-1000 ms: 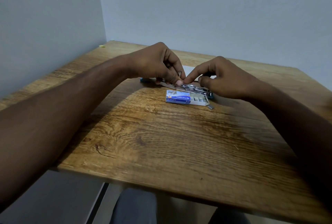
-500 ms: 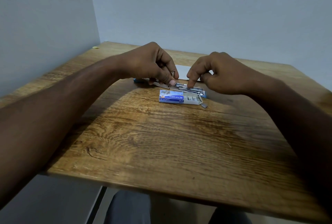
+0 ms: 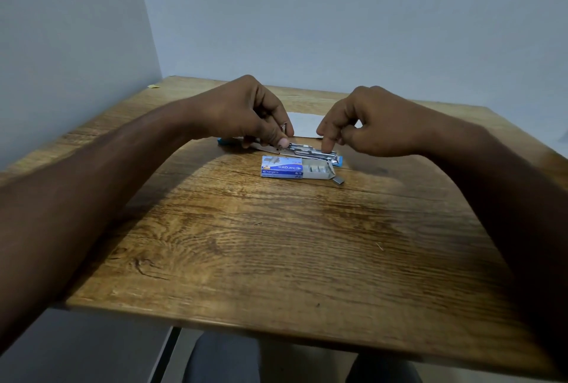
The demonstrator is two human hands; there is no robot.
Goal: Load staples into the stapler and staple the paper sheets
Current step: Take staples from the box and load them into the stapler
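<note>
A: Where's the stapler (image 3: pixel 310 151) right now?

B: Centre of the frame, a bit above middle, lying opened out flat on the wooden table (image 3: pixel 276 259). You can see its metal channel between your two hands and a blue end sticking out on each side.

A: Left hand (image 3: pixel 246 112)?

B: Your fingers are curled in, thumb tip pressed down on the left end of the metal channel. There's a small metal piece upright between your thumb and fingers; can't tell what it is or how tightly you're pinching it.

A: Right hand (image 3: pixel 375 121)?

B: Loosely curled, one fingertip pointing down onto the right part of the channel. The other fingers are tucked in. Can't tell if there's a staple strip under that tip.

A: Staples?

B: The staple box (image 3: pixel 296 168) sits just below the stapler in the frame, near it, blue sleeve to the left, grey tray slid out to the right with strips showing inside. One loose staple strip (image 3: pixel 338 180) lies at the tray's lower right corner.

A: Paper?

B: The paper sheets (image 3: pixel 304 128) lie flat just above the stapler, mostly hidden behind your hands.
</note>
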